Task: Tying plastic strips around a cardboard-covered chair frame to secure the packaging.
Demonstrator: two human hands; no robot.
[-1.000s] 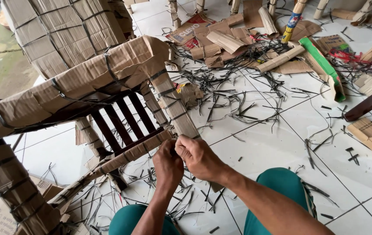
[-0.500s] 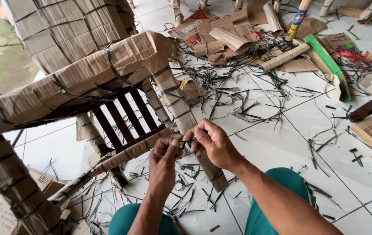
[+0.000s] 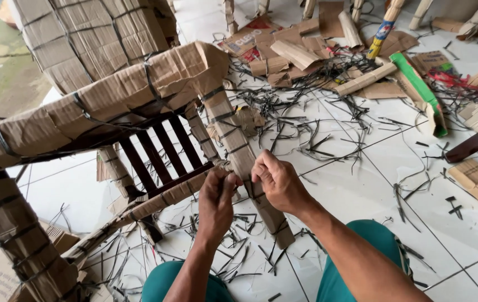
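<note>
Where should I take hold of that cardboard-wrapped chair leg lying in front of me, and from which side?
Probably its bare middle stretch, just past the left hand and right hand, on the long cardboard-wrapped wooden chair leg. Come from the right, over the white tiled floor: the dark wooden slats and rail crowd its left side. Wrap across its width, between the black plastic straps.

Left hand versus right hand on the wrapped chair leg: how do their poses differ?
The left hand is a closed fist, knuckles up, beside the cardboard-wrapped chair leg. The right hand sits higher and further right, fingers curled over the leg's black strap. Both are bare and almost meet at the leg.
</note>
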